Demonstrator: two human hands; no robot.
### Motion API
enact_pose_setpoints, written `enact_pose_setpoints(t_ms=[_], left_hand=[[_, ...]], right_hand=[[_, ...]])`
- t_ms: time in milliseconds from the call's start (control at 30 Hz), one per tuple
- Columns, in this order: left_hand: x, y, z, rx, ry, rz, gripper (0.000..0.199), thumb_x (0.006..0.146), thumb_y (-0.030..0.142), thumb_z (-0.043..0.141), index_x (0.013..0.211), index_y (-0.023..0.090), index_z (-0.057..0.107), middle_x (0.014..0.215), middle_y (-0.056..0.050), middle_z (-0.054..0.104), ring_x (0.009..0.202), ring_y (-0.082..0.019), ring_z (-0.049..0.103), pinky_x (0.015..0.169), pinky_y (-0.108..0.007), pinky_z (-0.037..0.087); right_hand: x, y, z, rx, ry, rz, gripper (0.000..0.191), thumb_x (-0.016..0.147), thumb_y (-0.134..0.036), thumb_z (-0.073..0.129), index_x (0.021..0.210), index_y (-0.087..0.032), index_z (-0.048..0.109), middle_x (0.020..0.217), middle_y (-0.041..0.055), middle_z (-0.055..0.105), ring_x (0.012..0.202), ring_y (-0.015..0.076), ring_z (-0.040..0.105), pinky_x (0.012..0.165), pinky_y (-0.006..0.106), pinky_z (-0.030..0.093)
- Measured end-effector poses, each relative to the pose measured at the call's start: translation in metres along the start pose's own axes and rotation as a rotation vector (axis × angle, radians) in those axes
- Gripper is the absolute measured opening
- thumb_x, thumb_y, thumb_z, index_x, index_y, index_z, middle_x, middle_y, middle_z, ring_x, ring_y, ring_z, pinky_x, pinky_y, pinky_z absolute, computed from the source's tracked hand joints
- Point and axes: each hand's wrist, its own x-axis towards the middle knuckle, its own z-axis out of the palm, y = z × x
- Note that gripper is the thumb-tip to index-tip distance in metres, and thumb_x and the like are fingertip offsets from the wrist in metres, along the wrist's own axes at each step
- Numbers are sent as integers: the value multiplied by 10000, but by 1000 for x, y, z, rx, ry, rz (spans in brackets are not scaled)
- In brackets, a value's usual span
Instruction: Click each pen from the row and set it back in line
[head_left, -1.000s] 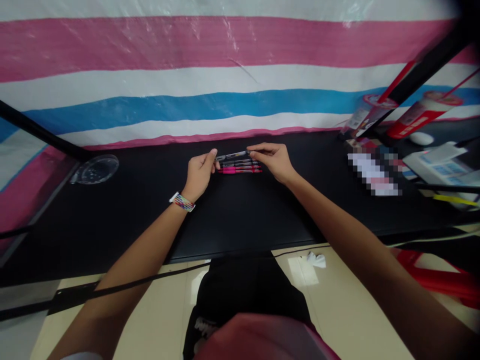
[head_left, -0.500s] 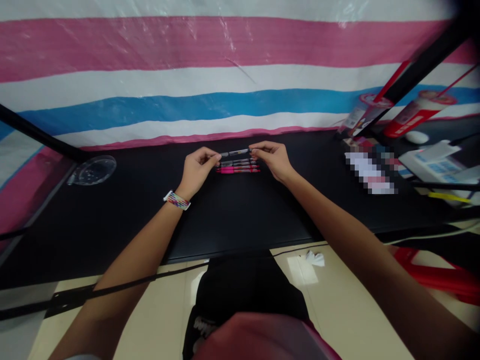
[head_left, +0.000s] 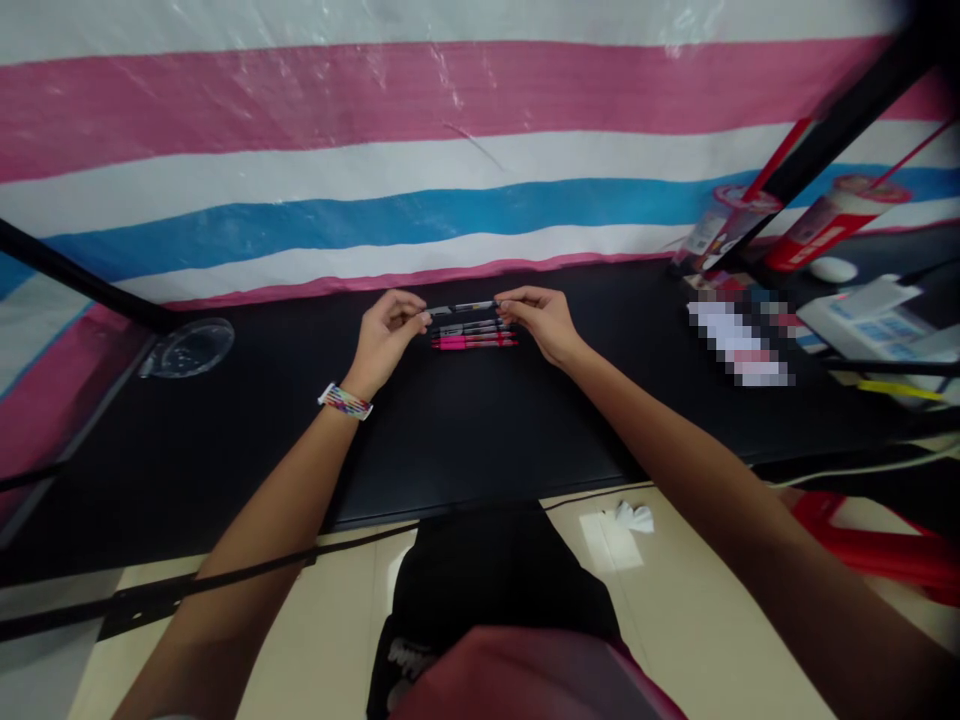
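A dark pen with a clear section [head_left: 463, 308] lies crosswise between my two hands, at the far side of a row of pens. My left hand [head_left: 391, 330] pinches its left end, thumb and forefinger together. At the other end, my right hand [head_left: 541, 318] has its fingertips closed on the same pen. Just nearer to me, several dark pens [head_left: 471, 328] lie parallel and close together. The nearest of the row are pink and red pens [head_left: 474, 342]. A colourful woven band circles my left wrist.
On the black table [head_left: 480, 430], a clear plastic lid [head_left: 196, 348] lies at left. Two cups with red straws [head_left: 724, 230], a white oval object [head_left: 833, 270] and a white box [head_left: 870, 325] stand at right. Black frame bars flank both sides.
My left hand has shifted slightly left, its fingertips now nearer the pen's left end. Both hands still hold the pen, and the view has tilted slightly.
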Motion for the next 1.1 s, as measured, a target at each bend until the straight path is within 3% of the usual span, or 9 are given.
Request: enact_pose_setpoints(t_ms=[100,167,267,400,600,733,900,1000,1100], left_hand=[[0,-1,0,63,13,6,282,1022,420,751,825,221,717,726,-24,740,706,-146,718,785,-316,617],[0,-3,0,11,31,4,171,980,383,795,931,231,735,741,-8,740,732,-153,737,796,-315,620],[1,-7,-1,-46,24,-3,198,887,317,878,1006,242,738,829,-13,779,814,-170,775,841,-322,632],[3,-12,-4,58,81,-20,196,988,389,804,884,230,754,806,-36,791,789,-170,760,868,-346,633],[5,-19,-9,40,188,-4,143,926,323,850,1045,243,858,1061,-69,867,1013,-203,821,987,-362,657],[5,-19,-9,4,203,-20,154,915,306,862,1061,265,885,1091,-65,886,1048,-218,829,1056,-408,657],[4,-15,-8,22,217,-29,172,911,323,866,1061,240,880,1075,-73,884,1041,-220,832,1021,-398,666],[1,-10,-6,69,155,-14,158,928,341,850,1038,231,871,1057,-77,879,1017,-216,820,996,-384,651],[-2,-4,-3,159,52,15,127,962,358,805,923,238,821,883,-40,830,831,-182,757,852,-339,614]], right_hand=[[1,1,-1,6,4,-3,201,750,-356,924,910,-238,893,847,47,809,765,199,703,913,459,631],[1,2,-2,21,5,-11,197,748,-343,928,910,-236,894,844,47,811,760,195,703,896,450,625],[2,4,-2,30,13,-11,203,750,-345,926,919,-239,889,843,44,809,764,194,708,884,441,623],[3,3,-4,-19,41,-29,216,760,-374,889,933,-246,864,874,47,801,828,217,732,882,441,632],[8,1,-9,-129,202,-106,179,799,-363,771,947,-265,795,966,59,793,953,256,751,872,451,646],[11,4,-12,-127,227,-127,182,797,-363,747,949,-266,773,981,64,783,950,252,741,874,445,640],[12,6,-12,-71,262,-160,152,783,-338,768,912,-263,793,952,56,786,905,243,735,838,434,630],[7,4,-8,-81,169,-146,138,776,-319,826,900,-259,832,943,52,809,891,244,745,899,461,641],[1,1,-4,-126,19,-96,158,790,-343,891,922,-259,877,985,60,844,973,271,778,1034,508,630]])
